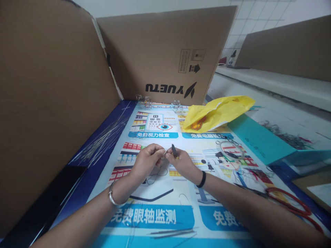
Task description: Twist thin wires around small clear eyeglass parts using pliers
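Observation:
Both hands meet over the middle of the printed sheet. My left hand (151,156) is closed, thumb and finger pinching the end of a thin pale wire (165,151). Thin wire loops (157,176) show just beneath it; whether they belong to the same piece I cannot tell. My right hand (181,162) is closed around what look like small pliers (174,149), their dark nose pointing up and a bit of yellow showing between the fingers. Its thumb and fingertip touch the wire end beside the left fingertips. Most of the tool is hidden in the palm.
Red-handled scissors (289,199) lie by my right forearm. A yellow bag (219,112) and a teal box (261,137) of tangled wire pieces stand at right. Long straight wires (103,137) lie left, short rods (173,233) in front. Cardboard panels (165,51) rise behind and left.

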`<action>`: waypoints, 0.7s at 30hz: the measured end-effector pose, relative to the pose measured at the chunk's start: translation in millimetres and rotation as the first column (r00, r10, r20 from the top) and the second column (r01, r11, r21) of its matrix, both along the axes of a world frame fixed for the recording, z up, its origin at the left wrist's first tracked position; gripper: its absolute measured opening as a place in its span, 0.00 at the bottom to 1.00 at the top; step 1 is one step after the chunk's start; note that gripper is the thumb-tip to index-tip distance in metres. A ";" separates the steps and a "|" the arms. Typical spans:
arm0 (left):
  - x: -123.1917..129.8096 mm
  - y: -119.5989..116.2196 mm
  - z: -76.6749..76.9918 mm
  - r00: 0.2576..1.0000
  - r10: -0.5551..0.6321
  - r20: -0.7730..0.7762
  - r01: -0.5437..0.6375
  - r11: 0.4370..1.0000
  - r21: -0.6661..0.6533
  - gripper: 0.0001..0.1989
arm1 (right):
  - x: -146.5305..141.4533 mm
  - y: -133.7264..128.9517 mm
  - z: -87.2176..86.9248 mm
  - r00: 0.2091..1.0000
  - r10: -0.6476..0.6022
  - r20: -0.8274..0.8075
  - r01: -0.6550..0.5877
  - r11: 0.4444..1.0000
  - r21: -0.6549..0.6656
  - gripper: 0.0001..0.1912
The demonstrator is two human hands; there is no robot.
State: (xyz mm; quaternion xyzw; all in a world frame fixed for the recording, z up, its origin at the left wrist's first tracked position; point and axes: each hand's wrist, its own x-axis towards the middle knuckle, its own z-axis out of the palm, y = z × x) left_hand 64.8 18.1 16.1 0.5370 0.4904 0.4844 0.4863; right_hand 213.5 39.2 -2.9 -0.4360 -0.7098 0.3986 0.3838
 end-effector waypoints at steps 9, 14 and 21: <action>-0.8 0.5 -0.6 0.999 -0.015 -0.048 0.016 1.000 0.016 0.10 | -1.8 -1.6 -1.9 0.999 0.049 0.001 -0.049 0.999 0.015 0.10; -1.8 -1.2 4.0 0.992 0.040 -0.122 -0.028 0.995 0.096 0.07 | -3.4 -5.5 0.3 0.997 0.061 0.053 -0.065 0.995 0.078 0.09; -6.7 -2.8 4.8 0.993 0.116 0.010 -0.117 0.988 0.101 0.10 | 12.1 -0.4 16.4 0.975 -0.063 0.215 0.036 0.991 0.129 0.16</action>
